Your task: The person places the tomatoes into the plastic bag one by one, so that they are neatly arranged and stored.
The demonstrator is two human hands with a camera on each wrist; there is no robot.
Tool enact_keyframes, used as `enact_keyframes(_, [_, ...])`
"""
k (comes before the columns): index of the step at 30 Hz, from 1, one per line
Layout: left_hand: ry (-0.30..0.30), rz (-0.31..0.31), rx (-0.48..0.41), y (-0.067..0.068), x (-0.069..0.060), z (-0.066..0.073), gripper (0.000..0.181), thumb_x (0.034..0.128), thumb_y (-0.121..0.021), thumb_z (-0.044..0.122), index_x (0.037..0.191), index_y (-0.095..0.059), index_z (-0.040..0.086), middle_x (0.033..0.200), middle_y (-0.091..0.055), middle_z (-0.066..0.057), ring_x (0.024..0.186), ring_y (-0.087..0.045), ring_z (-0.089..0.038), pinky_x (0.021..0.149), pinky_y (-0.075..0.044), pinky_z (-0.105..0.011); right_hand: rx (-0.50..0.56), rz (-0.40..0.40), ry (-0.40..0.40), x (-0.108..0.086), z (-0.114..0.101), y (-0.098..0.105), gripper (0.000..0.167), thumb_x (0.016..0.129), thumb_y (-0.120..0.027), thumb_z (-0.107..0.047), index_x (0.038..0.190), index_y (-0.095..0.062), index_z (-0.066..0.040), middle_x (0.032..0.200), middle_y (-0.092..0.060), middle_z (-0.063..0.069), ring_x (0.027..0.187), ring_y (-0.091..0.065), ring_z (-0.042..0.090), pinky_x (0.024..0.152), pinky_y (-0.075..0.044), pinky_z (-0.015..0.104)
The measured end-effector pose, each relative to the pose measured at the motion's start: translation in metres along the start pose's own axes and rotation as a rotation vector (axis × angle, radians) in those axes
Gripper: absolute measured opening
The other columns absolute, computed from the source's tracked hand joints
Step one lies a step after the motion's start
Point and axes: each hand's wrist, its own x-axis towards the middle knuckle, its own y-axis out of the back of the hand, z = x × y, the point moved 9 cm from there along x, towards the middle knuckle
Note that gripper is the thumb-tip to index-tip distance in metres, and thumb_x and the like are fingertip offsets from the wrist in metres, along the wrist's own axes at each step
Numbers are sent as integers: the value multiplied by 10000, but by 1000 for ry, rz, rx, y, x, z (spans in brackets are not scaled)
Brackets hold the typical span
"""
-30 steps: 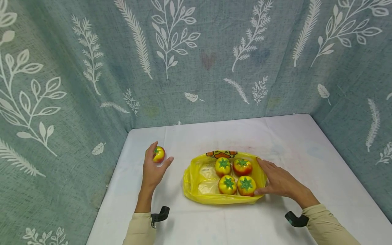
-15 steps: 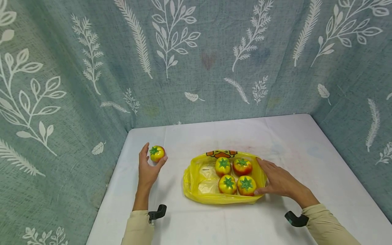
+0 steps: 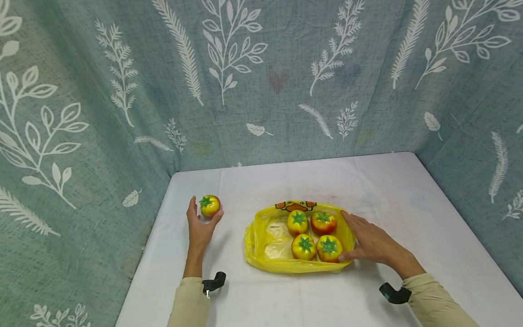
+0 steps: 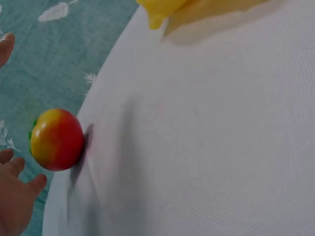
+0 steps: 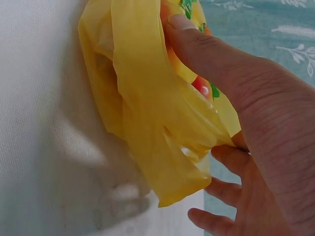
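In the head view, my left hand (image 3: 200, 229) is spread about a toy tomato (image 3: 210, 206) at the table's left. The left wrist view shows a gap between the fingers (image 4: 17, 164) and this red-yellow tomato, which rests on the cloth. My right hand (image 3: 377, 243) holds the right rim of an open yellow plastic bag (image 3: 278, 265). Its thumb (image 5: 197, 42) reaches over the rim beside the tomatoes, and a stretched edge of the bag meets the fingertips. Several more toy tomatoes with green star-shaped tops, such as the front right tomato (image 3: 329, 248), sit grouped in the bag's right half.
A white cloth (image 3: 261, 299) covers the table. Teal leaf-patterned curtains (image 3: 282, 113) hang behind it and at both sides. Each wrist carries a small black camera mount, the left mount (image 3: 214, 281) and the right mount (image 3: 394, 293).
My left hand has shifted left and slightly back towards me from partly covering the single tomato, which is now in plain view. The right hand and bag have stayed in place.
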Motion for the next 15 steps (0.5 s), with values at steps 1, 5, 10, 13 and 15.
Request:
enact_keyframes(1, [7, 7, 3, -1, 0, -2, 1006, 876, -804, 322, 1620, -148, 156, 1653, -157, -130, 1520, -178, -330, 1209, -202, -540, 1, -1, 3, 0, 0, 0, 1293, 699, -767, -736, 1597, -190, -6, 1590, -316, 250, 1417, -329, 483, 1074, -331, 690])
enact_keyframes(5, [41, 24, -2, -3, 2, -9, 1017, 871, -808, 318, 1622, -138, 170, 1661, -139, -114, 1522, -163, -335, 1212, -198, -526, -4, 4, 8, 0, -1, 0, 1292, 701, -765, -737, 1595, -191, -3, 1586, -321, 253, 1413, -336, 482, 1069, -340, 688])
enact_keyframes(10, [77, 29, -16, -7, 3, -20, 1038, 869, -812, 316, 1626, -114, 186, 1668, -116, -105, 1528, -144, -320, 1214, -191, -512, -5, 12, 8, -1, -1, 1, 1288, 699, -773, -730, 1591, -202, 4, 1584, -326, 252, 1411, -342, 480, 1069, -343, 686])
enact_keyframes(13, [85, 31, -31, -9, 5, -26, 1078, 865, -818, 298, 1629, -68, 176, 1673, -84, -119, 1532, -134, -313, 1219, -185, -492, 0, 10, 9, -1, 0, 1, 1284, 701, -779, -720, 1589, -204, 7, 1585, -322, 256, 1412, -338, 484, 1069, -339, 689])
enact_keyframes(15, [86, 34, -41, -10, 6, -29, 1108, 861, -823, 290, 1630, -34, 169, 1675, -62, -132, 1534, -129, -315, 1221, -178, -486, 3, 8, 6, -1, 0, 1, 1283, 703, -779, -719, 1590, -200, 4, 1585, -320, 257, 1413, -335, 487, 1069, -336, 692])
